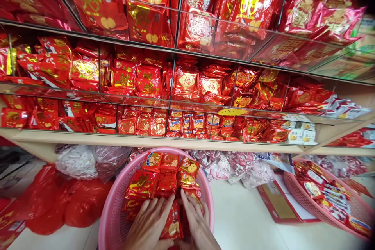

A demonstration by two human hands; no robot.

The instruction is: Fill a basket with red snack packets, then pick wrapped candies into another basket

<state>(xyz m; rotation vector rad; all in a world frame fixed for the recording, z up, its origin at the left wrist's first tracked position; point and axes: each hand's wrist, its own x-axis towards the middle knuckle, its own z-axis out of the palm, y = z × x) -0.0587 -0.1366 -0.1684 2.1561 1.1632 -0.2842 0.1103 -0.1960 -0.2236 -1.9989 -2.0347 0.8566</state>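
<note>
Both of my hands are down in a pink plastic basket (pixel 104 203) filled with red foil snack packets (pixel 168 182). My left hand (pixel 152 220) lies over the packets on the near left, fingers stretched forward and the thumb toward the middle. Opposite it, my right hand (pixel 195 218) rests against the packets on the right, its fingers also stretched out. Between the two hands a red packet with a biscuit picture (pixel 172 224) shows. Both thumbs are partly cut off at the bottom edge.
Shelves (pixel 152 139) with clear dividers and red snack packets rise in front. Red plastic bags (pixel 79 203) lie on the floor at left, clear bags (pixel 77 162) under the shelf. At right are a flat red box (pixel 274 199) and another pink basket (pixel 301 191) of packets.
</note>
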